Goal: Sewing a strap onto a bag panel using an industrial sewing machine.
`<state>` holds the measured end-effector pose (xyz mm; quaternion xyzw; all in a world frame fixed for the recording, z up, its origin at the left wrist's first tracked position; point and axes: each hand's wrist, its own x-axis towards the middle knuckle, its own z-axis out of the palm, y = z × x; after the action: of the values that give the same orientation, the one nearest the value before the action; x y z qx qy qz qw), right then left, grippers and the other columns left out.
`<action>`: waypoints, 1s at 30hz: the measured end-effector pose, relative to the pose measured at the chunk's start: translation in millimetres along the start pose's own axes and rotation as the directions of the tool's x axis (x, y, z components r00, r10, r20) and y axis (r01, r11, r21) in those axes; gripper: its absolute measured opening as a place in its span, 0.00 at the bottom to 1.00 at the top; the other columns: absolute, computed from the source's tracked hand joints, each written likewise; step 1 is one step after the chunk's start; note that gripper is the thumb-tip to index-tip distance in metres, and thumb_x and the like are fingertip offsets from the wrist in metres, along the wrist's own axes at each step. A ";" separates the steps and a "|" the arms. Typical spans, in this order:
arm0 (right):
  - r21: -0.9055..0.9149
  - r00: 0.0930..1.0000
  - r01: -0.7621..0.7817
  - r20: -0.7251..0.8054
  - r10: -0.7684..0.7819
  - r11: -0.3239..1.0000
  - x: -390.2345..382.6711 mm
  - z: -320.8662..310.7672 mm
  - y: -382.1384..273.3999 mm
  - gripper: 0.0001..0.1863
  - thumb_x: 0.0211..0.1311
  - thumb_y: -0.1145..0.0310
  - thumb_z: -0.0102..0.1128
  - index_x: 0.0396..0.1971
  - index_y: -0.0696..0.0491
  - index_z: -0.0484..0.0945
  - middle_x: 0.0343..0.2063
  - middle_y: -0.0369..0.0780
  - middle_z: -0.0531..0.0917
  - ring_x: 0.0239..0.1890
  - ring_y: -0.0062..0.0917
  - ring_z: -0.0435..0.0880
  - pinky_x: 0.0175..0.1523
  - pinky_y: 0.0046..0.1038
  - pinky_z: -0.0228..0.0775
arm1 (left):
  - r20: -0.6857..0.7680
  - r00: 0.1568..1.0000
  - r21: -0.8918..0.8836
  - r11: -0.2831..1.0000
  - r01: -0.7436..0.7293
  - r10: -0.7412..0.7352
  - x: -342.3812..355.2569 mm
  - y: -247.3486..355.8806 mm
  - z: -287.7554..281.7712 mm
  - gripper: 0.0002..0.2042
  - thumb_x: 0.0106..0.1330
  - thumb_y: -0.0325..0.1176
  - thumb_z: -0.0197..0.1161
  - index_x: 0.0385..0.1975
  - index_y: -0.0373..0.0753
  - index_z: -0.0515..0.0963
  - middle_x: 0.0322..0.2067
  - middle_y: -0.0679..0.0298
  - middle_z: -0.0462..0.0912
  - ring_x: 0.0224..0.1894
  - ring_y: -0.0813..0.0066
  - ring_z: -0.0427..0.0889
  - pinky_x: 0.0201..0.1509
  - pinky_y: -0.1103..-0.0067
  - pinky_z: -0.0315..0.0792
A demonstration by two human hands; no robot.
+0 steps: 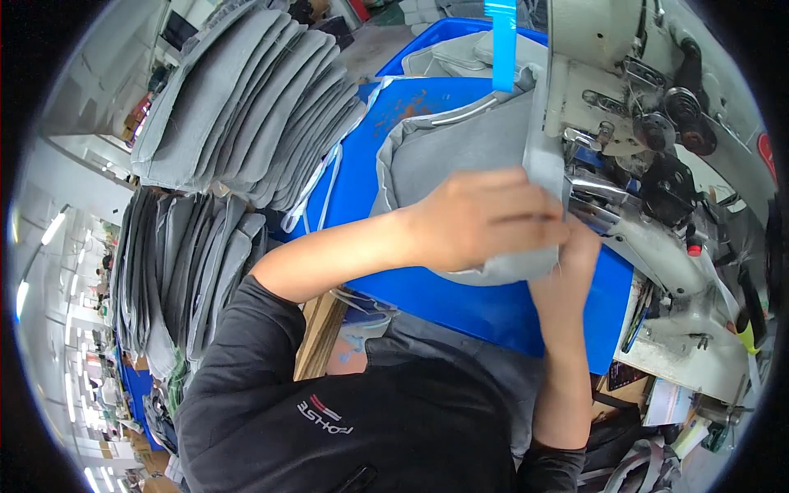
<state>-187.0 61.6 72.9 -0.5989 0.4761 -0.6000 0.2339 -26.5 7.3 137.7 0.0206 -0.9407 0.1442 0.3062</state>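
A grey fabric piece [464, 152] with turned-up edges and a white strip along its far side lies on the blue work surface, beside the sewing machine [608, 107]. My left hand [493, 215] is over the near right part of this piece, its fingers bent and close together, slightly blurred. What they pinch, if anything, does not show. Right at those fingertips is my right hand [580, 241], next to the fabric's right edge and the machine's metal parts. Its fingers are mostly hidden behind my left hand and the cloth.
Tall stacks of grey fabric pieces [246, 99] stand at the left, with a lower stack [177, 271] nearer. A blue bin [419, 41] holding grey pieces is behind the blue work surface [460, 308]. Blue tape [503, 49] hangs down at the machine. A phone [626, 374] lies lower right.
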 end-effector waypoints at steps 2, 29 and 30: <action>0.037 0.999 0.013 -0.048 -0.011 0.999 -0.2 14.8 -4.8 0.09 0.49 0.74 0.67 0.24 0.64 0.77 0.18 0.52 0.78 0.20 0.33 0.81 0.28 0.31 0.68 | -0.097 0.961 -0.344 0.915 0.210 -0.257 -0.8 -3.9 3.2 0.15 0.51 0.33 0.67 0.40 0.39 0.82 0.40 0.62 0.82 0.35 0.68 0.81 0.37 0.77 0.76; 0.255 0.946 -0.320 0.132 0.295 0.912 -13.3 -5.8 -28.9 0.09 0.69 0.77 0.53 0.26 0.57 0.73 0.17 0.30 0.73 0.18 0.10 0.69 0.21 0.17 0.59 | -0.078 0.902 -0.307 0.871 0.384 -0.425 1.4 16.7 1.6 0.16 0.50 0.30 0.67 0.40 0.34 0.82 0.45 0.57 0.81 0.40 0.63 0.82 0.43 0.75 0.75; 0.317 0.932 -0.362 0.141 0.334 0.877 -13.3 -8.3 -25.6 0.09 0.70 0.76 0.53 0.26 0.57 0.72 0.18 0.29 0.73 0.20 0.10 0.68 0.23 0.17 0.58 | -0.071 0.898 -0.282 0.872 0.399 -0.434 1.8 18.3 0.8 0.17 0.50 0.30 0.67 0.42 0.34 0.81 0.46 0.56 0.81 0.40 0.62 0.82 0.44 0.74 0.75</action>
<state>-185.1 86.5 89.5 -0.4786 0.4558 -0.5957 0.4564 -30.7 24.6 133.3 0.1731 -0.9024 -0.0490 0.3915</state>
